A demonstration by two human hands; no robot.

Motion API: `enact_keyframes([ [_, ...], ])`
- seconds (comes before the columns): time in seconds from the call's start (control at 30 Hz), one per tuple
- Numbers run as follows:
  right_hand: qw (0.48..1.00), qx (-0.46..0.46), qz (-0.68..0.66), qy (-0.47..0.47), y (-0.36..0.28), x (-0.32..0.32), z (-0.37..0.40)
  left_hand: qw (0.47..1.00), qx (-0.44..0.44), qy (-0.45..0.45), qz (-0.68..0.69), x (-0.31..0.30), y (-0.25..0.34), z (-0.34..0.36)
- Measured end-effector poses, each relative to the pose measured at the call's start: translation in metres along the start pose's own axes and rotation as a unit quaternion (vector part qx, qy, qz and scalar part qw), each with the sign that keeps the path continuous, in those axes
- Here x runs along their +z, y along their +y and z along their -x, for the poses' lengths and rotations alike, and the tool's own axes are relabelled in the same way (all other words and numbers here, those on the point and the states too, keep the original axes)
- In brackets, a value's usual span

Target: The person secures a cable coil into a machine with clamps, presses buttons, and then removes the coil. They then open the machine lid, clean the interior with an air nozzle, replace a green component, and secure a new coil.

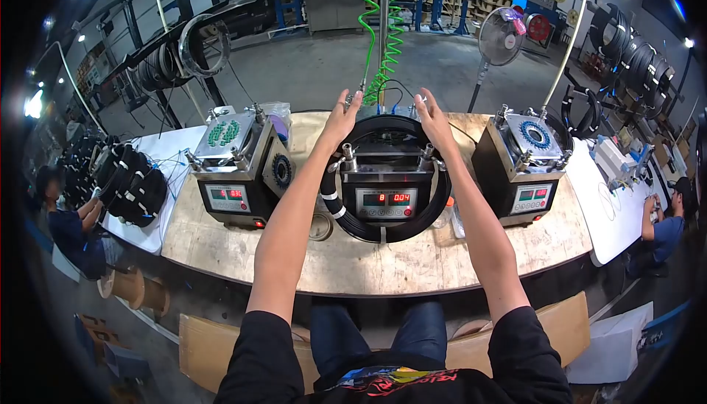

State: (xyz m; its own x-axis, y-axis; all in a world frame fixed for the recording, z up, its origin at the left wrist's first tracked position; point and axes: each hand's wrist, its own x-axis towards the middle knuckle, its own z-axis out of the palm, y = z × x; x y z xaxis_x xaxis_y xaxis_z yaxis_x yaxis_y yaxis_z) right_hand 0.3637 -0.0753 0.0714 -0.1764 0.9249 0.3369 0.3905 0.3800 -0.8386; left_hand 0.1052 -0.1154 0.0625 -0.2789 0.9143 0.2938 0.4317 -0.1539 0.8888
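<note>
In front of me stands the middle machine [386,199], with a red digital display and a coil of black cable [383,234] looped around it. White ties bind the coil at its left side. My left hand [342,118] reaches to the machine's back left corner, its thumb and fingers closed about a metal clamp knob. At the back right corner my right hand [434,120] has its fingers around the matching metal clamp knob. Two front knobs [350,155] stand untouched between my forearms. The machine's top plate is dark and partly hidden by the coil.
Similar machines flank it: the left one [224,176] carries green-tipped connectors, the right one [523,176] a ring of blue ones. A green coiled air hose [374,50] hangs behind. Co-workers [74,220] sit at both side tables. A fan [502,36] stands beyond the wooden bench [353,268].
</note>
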Motion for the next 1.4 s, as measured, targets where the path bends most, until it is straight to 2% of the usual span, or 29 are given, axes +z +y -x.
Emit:
enact_keyframes([
  [0.13,1.0,0.001,0.009,0.007,-0.01,-0.003,0.006,0.998,-0.01,0.017,-0.062,-0.003,-0.001,-0.004],
  [0.3,0.995,-0.061,-0.071,0.015,0.002,0.004,-0.002,0.991,-0.011,0.043,-0.126,-0.005,0.01,-0.001],
  [0.4,0.995,-0.069,-0.07,0.014,0.008,0.002,-0.006,0.99,0.022,0.068,-0.123,-0.003,0.006,-0.004],
  [0.53,0.991,-0.108,-0.079,0.019,0.014,0.005,-0.01,0.996,0.055,0.054,-0.053,-0.006,0.001,-0.002],
  [0.7,0.994,-0.07,-0.082,-0.017,0.02,-0.008,0.01,0.988,0.095,0.116,-0.025,-0.008,-0.005,0.012],
  [0.77,0.995,-0.054,-0.087,-0.012,0.027,-0.013,0.022,0.985,0.081,0.137,-0.069,-0.015,-0.003,0.029],
  [0.83,0.988,-0.078,-0.134,0.026,0.054,-0.009,0.029,0.983,0.052,0.16,-0.073,-0.018,-0.025,0.032],
  [0.87,0.983,-0.085,-0.157,0.04,0.07,-0.007,0.031,0.98,0.069,0.185,-0.035,-0.016,-0.032,0.037],
  [0.9,0.978,-0.093,-0.179,0.056,0.078,-0.006,0.035,0.984,0.043,0.171,-0.002,-0.017,-0.038,0.044],
  [0.93,0.976,-0.061,-0.19,0.087,0.071,-0.006,0.05,0.987,0.019,0.156,0.031,-0.02,-0.042,0.049],
  [0.97,0.977,-0.059,-0.179,0.102,0.07,-0.007,0.059,0.988,-0.004,0.14,0.065,-0.021,-0.046,0.054],
  [1.07,0.974,-0.071,-0.129,0.17,0.064,-0.006,0.082,0.975,-0.028,0.192,0.105,-0.024,-0.041,0.084],
  [1.17,0.98,-0.039,-0.089,0.175,0.062,-0.007,0.1,0.971,-0.011,0.234,0.055,-0.019,-0.047,0.11],
  [1.2,0.974,-0.049,-0.088,0.201,0.061,-0.003,0.104,0.961,0.029,0.271,0.043,-0.013,-0.043,0.117],
  [1.3,0.97,-0.054,-0.106,0.213,0.057,-0.002,0.103,0.97,-0.017,0.239,0.037,-0.015,-0.031,0.127],
  [1.4,0.97,-0.051,-0.095,0.217,0.054,-0.003,0.101,0.968,0.025,0.249,0.015,-0.013,-0.042,0.119],
])
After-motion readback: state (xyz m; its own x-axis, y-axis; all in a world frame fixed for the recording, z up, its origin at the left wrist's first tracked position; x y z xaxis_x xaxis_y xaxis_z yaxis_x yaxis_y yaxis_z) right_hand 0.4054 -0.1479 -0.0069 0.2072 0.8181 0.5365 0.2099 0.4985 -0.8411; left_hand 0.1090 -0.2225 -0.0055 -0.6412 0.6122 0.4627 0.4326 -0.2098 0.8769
